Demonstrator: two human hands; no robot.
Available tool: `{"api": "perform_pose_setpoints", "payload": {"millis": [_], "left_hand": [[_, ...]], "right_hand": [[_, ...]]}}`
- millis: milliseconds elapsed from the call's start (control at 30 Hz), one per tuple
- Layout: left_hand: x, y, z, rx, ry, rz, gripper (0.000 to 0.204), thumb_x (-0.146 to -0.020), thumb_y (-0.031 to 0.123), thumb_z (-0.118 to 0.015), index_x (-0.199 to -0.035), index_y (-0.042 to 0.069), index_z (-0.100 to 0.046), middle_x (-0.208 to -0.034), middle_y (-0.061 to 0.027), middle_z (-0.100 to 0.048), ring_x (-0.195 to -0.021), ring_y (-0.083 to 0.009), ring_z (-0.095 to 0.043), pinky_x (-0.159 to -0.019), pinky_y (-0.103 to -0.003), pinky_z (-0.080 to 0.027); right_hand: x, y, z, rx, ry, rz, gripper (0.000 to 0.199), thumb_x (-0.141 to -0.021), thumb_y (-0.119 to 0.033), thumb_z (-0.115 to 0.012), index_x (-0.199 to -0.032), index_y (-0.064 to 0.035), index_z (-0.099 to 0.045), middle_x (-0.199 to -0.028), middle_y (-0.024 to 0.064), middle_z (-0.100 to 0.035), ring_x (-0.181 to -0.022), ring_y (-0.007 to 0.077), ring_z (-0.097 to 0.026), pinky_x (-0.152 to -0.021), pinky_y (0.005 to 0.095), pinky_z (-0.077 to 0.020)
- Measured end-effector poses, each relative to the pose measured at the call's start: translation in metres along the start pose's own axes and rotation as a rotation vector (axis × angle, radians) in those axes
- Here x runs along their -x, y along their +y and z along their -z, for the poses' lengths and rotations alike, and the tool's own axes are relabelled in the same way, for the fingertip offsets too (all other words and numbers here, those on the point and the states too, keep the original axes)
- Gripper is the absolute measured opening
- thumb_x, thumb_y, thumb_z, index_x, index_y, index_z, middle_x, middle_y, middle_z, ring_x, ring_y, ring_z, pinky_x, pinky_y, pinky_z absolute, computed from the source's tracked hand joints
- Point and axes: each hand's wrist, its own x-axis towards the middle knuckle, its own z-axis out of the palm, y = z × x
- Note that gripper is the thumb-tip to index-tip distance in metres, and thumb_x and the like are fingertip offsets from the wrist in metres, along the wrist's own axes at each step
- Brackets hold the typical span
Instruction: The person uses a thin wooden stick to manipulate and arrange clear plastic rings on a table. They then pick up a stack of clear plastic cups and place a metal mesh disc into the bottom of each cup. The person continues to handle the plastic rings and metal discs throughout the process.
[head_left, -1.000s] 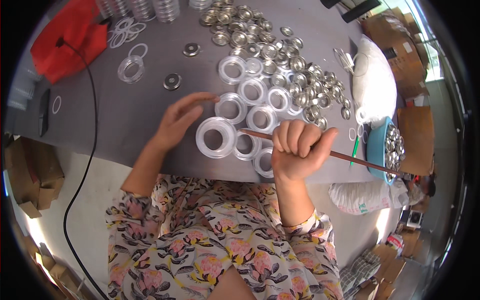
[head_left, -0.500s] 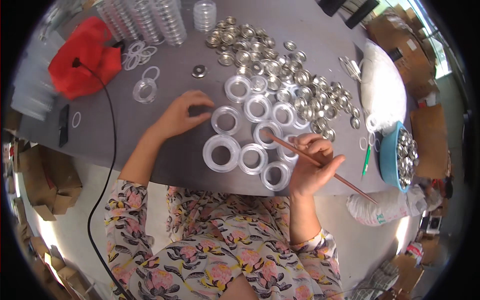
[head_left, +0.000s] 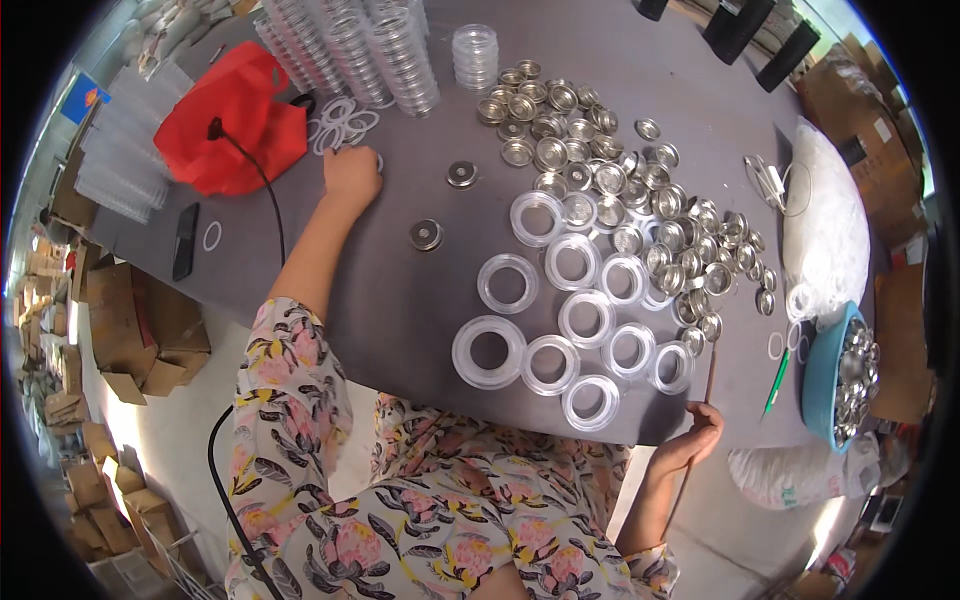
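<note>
My left hand [head_left: 352,182] is at the far left of the table, fingers curled, beside a pile of thin white rings [head_left: 345,122]. A pale curved edge shows by its knuckles; what the fingers hold is hidden. By the table's front edge on the right, my right hand [head_left: 692,438] is closed around a thin brown stick [head_left: 711,375], which points away from me. Several clear plastic rings [head_left: 489,352] lie flat between my hands. Two round metal caps, one nearer [head_left: 426,235] and one farther [head_left: 461,175], sit apart to their left.
Beyond the rings spreads a heap of silver metal caps [head_left: 610,178]. Stacks of clear plastic pieces [head_left: 405,62] stand at the back, near a red cloth [head_left: 235,120] with a black cable. A blue basin [head_left: 826,375] of metal parts and a white bag [head_left: 828,215] are at the right.
My left hand has moved away to the far left, and a second metal cap shows near its former place. My right hand has drawn right and nearer with the stick. The view has shifted.
</note>
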Motion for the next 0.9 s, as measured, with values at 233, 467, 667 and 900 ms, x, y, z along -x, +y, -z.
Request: {"api": "perform_pose_setpoints", "payload": {"millis": [233, 467, 667, 900], "left_hand": [[0.068, 0.056, 0.036, 1.069, 0.311, -0.087, 0.009, -0.072, 0.012, -0.067, -0.076, 0.004, -0.064, -0.073, -0.0046, -0.063, -0.063, -0.0134, -0.057, -0.060, -0.027, -0.042], [0.106, 0.103, 0.052, 1.592, -0.532, -0.075, 0.011, -0.078, 0.012, -0.065, -0.082, 0.002, -0.064, -0.069, 0.0011, -0.060, -0.057, -0.0048, -0.050, -0.052, -0.020, -0.039], [0.111, 0.105, 0.056, 1.105, -0.231, -0.248, 0.010, -0.075, 0.010, -0.065, -0.077, 0.001, -0.064, -0.064, -0.0005, -0.059, -0.054, -0.0059, -0.047, -0.050, -0.022, -0.038], [0.113, 0.104, 0.061, 0.985, -0.126, -0.239, 0.011, -0.071, 0.010, -0.066, -0.071, 0.001, -0.061, -0.061, -0.0047, -0.057, -0.055, -0.0112, -0.049, -0.053, -0.026, -0.040]], "right_hand": [[0.009, 0.005, -0.009, 0.015, -0.062, 0.035, 0.046, -0.094, -0.042, -0.027, -0.091, -0.0009, -0.047, -0.087, 0.0135, -0.052, -0.083, 0.0217, -0.051, -0.081, 0.0355, -0.0395], [0.008, 0.005, -0.011, -0.033, -0.092, 0.021, 0.047, -0.094, -0.043, -0.028, -0.090, -0.0002, -0.046, -0.088, 0.0139, -0.051, -0.083, 0.0213, -0.051, -0.079, 0.0346, -0.0405], [0.009, 0.008, -0.010, -0.081, -0.093, -0.004, 0.048, -0.094, -0.043, -0.027, -0.091, 0.0002, -0.046, -0.088, 0.0143, -0.050, -0.083, 0.0211, -0.051, -0.079, 0.0339, -0.0403], [0.007, 0.004, -0.009, -0.095, -0.130, 0.003, 0.047, -0.094, -0.042, -0.028, -0.090, 0.0006, -0.047, -0.087, 0.0135, -0.051, -0.082, 0.0208, -0.051, -0.079, 0.0332, -0.0402]]}}
